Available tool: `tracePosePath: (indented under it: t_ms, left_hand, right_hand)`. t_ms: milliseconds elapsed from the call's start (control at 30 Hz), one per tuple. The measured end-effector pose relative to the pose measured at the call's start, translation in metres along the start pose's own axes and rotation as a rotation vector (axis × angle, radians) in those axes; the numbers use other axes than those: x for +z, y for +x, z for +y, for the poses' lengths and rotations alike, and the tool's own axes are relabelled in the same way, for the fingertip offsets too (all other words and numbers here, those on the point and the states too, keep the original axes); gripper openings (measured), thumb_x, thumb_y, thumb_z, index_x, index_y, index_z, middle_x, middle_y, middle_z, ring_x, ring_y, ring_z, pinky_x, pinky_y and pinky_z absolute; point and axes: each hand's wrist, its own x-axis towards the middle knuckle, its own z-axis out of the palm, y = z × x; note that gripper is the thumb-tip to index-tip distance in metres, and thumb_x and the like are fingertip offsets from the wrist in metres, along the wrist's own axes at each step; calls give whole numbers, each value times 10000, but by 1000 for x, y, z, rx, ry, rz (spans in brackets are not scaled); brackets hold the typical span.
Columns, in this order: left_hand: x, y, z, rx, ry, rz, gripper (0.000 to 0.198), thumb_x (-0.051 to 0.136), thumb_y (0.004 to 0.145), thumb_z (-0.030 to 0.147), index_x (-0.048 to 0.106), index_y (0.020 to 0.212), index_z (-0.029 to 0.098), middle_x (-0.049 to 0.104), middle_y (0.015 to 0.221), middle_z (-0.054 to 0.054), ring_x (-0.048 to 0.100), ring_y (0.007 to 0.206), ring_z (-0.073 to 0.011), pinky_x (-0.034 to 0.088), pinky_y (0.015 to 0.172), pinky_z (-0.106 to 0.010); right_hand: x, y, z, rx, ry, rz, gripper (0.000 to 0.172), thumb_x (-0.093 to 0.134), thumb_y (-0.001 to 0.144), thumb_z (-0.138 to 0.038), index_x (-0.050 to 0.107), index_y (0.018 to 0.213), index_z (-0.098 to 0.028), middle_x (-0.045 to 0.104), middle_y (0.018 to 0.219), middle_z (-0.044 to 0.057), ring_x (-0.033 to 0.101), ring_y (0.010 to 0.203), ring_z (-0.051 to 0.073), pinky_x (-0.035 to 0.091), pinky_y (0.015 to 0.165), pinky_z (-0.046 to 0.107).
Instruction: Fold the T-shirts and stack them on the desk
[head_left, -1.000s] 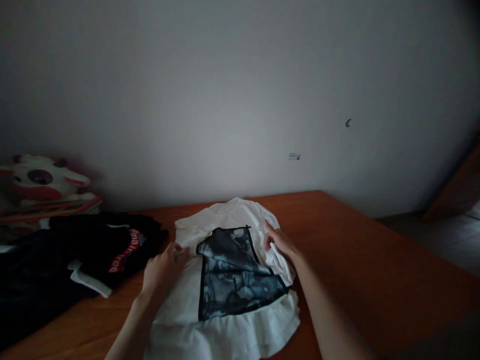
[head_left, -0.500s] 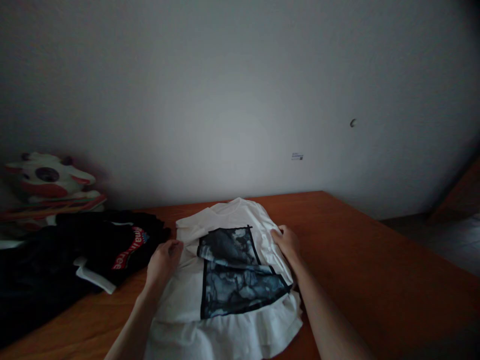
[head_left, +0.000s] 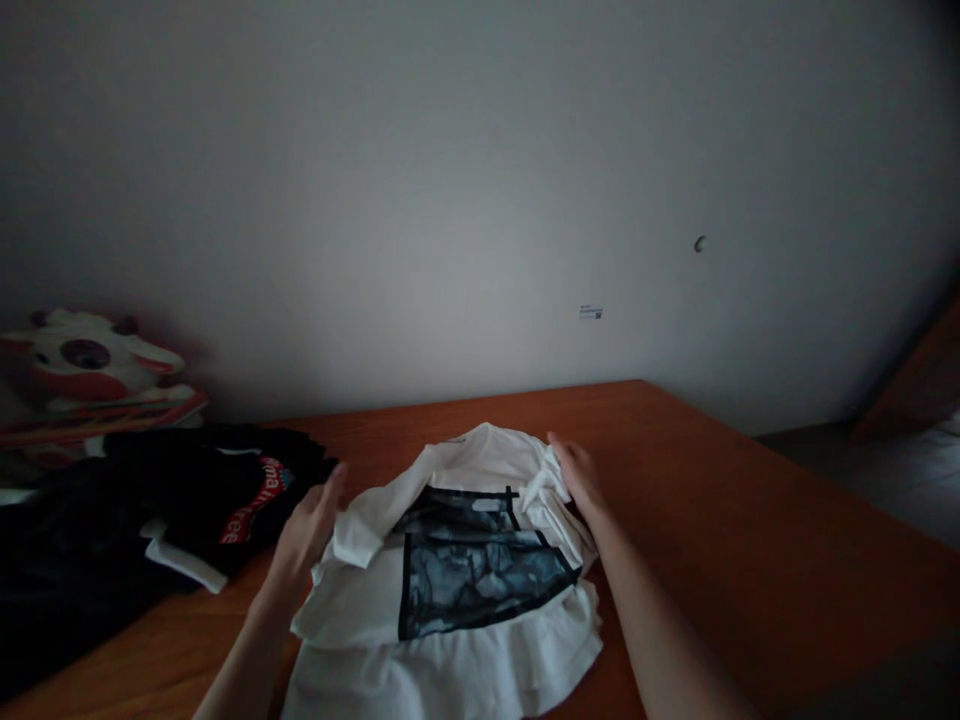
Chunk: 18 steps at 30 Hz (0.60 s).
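Observation:
A white T-shirt [head_left: 450, 665] lies front up on the wooden table, with a dark grey marbled print [head_left: 484, 580] framed in black. Its upper part is rumpled, and a fold crosses the print. Beside the shirt's left edge, my left hand [head_left: 311, 520] is open with its fingers stretched out, holding nothing. At the other side my right hand [head_left: 579, 478] rests against the bunched right sleeve [head_left: 546, 480]. Its fingers look extended rather than closed on the cloth, though some are hidden.
Black clothing [head_left: 172, 480] with red lettering and white trim is heaped on the left of the wooden table [head_left: 720, 540]. Behind it sits a cow-shaped toy [head_left: 97, 365]. A pale wall [head_left: 450, 220] with a small label [head_left: 591, 312] rises along the table's back edge.
My left hand has let go of the shirt's left side and moved left and down. My right hand has shifted slightly upward. The shirt's upper part has slumped nearer, covering more of the print.

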Motion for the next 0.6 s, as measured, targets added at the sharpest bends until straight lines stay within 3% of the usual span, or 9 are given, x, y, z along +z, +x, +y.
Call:
tracePosePath:
  t_ms: [100,200,300,400,500,600]
  left_hand:
    - [8,-10,4,124,440,-192,532,616,678,711,706,870,224,751,854,-137,710,798,-359,493,709,-413]
    - [17,-18,8,306,505,-293,417,590,727,600,695,875,224,752,990,-152,705,931,-339,490,837,-404]
    - [20,-19,12,335,395,-233,263,576,723,458,646,850,239,739,938,-105,694,895,-286,485,824,-355]
    - [17,-19,15,240,230,-144,193,538,727,417,563,829,255,664,735,-20,650,678,-221,470,661,-304]
    - [10,-20,21,172,-107,-69,220,588,669,416,460,761,262,489,588,69,501,512,-142,389,514,-240]
    - [1,-21,27,125,-456,-32,334,663,572,342,416,782,261,463,604,103,440,492,-99,352,473,-197]
  right_hand:
    - [8,-10,2,-77,-239,16,347,736,698,-486,622,884,-216,697,852,64,655,842,264,452,720,321]
    - [12,-15,6,-132,-495,-22,385,704,751,-413,658,1054,-180,695,1077,148,646,1008,302,453,828,357]
    - [13,-14,8,-148,-537,-62,235,665,776,-332,700,952,-180,698,1025,151,627,1044,304,431,899,368]
    - [15,-10,10,-178,-475,-61,152,651,727,-233,687,870,-195,701,987,113,613,1050,278,417,934,344]
    - [17,-3,11,-171,-378,-38,168,567,709,-177,636,859,-208,700,923,64,634,925,234,451,847,308]
    - [17,2,12,-141,-271,2,143,501,738,-216,589,851,-222,677,823,30,630,787,214,468,711,285]
